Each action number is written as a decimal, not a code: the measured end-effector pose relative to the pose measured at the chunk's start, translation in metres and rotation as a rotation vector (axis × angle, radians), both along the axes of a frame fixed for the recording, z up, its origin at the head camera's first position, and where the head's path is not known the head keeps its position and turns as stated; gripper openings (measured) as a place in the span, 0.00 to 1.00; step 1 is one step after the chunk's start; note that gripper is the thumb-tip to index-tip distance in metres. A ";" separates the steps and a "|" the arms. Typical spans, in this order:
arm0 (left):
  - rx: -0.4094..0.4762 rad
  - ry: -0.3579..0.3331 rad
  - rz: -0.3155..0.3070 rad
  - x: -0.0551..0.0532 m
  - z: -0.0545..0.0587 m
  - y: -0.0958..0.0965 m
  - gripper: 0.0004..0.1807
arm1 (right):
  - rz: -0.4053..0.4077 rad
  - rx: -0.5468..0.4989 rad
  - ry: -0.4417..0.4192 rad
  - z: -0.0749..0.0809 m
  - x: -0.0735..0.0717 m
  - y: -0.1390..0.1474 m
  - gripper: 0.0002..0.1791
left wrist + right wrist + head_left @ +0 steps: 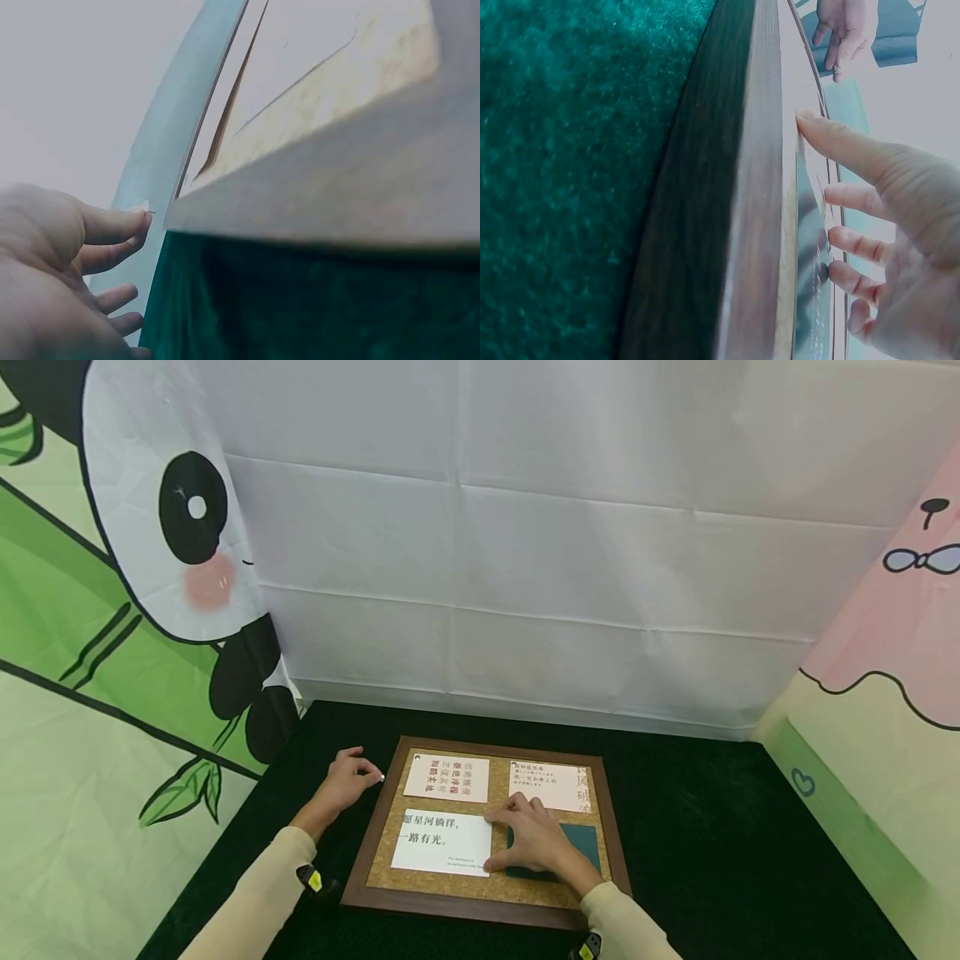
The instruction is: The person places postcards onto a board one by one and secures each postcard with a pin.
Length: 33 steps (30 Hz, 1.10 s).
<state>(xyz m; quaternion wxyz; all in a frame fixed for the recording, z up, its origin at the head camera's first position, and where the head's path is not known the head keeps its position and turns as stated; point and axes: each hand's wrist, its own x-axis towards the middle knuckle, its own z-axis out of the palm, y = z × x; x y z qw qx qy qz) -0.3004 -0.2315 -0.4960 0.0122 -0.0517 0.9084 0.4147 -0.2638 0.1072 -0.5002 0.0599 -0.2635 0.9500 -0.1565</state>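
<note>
A corkboard (501, 814) with a brown wooden frame lies on the dark green cloth. Left of its frame, my left hand (347, 785) pinches a small pushpin (146, 208) between thumb and index finger, its thin point showing. My right hand (534, 839) is over the board, thumb and fingertips touching the right edge of a white card (438, 843) with large black characters. Beneath that hand, a dark teal card (583, 842) is partly covered. Two more printed cards, one with red and grey characters (447, 778) and one with red lettering (551, 785), lie along the top.
The table's dark green cloth (712, 843) extends on both sides of the board. A white sheet (525, 568) hangs behind, with a panda print (165, 527) on the left and a pink print (900, 610) on the right.
</note>
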 end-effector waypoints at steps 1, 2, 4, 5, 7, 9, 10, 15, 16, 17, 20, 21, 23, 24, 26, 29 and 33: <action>0.014 -0.007 -0.012 0.002 0.000 0.003 0.10 | 0.000 0.000 0.000 0.000 0.000 0.000 0.42; 0.025 -0.019 -0.028 0.005 -0.001 0.007 0.10 | 0.000 0.000 0.001 0.000 0.000 0.000 0.42; 0.036 -0.039 -0.053 0.010 -0.002 0.013 0.10 | 0.000 -0.001 0.000 0.000 0.000 0.000 0.42; 0.040 -0.046 -0.067 0.012 -0.003 0.016 0.09 | 0.000 -0.002 -0.001 0.000 0.000 0.000 0.42; 0.042 -0.058 -0.093 0.016 -0.003 0.022 0.09 | 0.000 -0.003 0.000 0.000 0.000 0.000 0.42; 0.040 -0.063 -0.112 0.019 -0.004 0.027 0.09 | 0.001 -0.005 0.000 0.001 0.001 0.000 0.41; 0.040 -0.065 -0.120 0.020 -0.004 0.029 0.09 | 0.000 -0.005 0.000 0.001 0.001 0.000 0.41; 0.005 -0.063 -0.133 0.023 -0.006 0.037 0.08 | -0.004 -0.005 -0.002 0.000 0.001 0.000 0.41; -0.003 -0.061 -0.132 0.023 -0.006 0.037 0.08 | -0.005 -0.006 -0.002 0.000 0.001 0.000 0.41; -0.012 -0.059 -0.131 0.023 -0.007 0.038 0.08 | -0.004 -0.006 -0.001 0.000 0.001 0.000 0.41; -0.024 -0.067 -0.127 0.023 -0.008 0.040 0.09 | -0.004 -0.010 -0.001 0.000 0.001 0.000 0.41; -0.029 -0.068 -0.125 0.022 -0.008 0.041 0.09 | -0.005 -0.011 -0.002 0.000 0.001 0.000 0.41; -0.040 -0.074 -0.121 0.022 -0.007 0.042 0.10 | -0.007 -0.012 -0.004 0.000 0.002 0.000 0.41; -0.045 -0.077 -0.117 0.022 -0.007 0.043 0.10 | -0.008 -0.014 -0.005 -0.001 0.002 0.000 0.41; -0.058 -0.079 -0.114 0.022 -0.006 0.044 0.10 | -0.009 -0.014 -0.004 -0.001 0.002 0.000 0.41; -0.073 -0.078 -0.116 0.021 -0.004 0.046 0.10 | -0.008 -0.014 -0.001 -0.001 0.001 0.000 0.41; -0.081 -0.080 -0.117 0.020 -0.003 0.048 0.10 | -0.005 -0.011 0.000 -0.001 0.000 0.000 0.41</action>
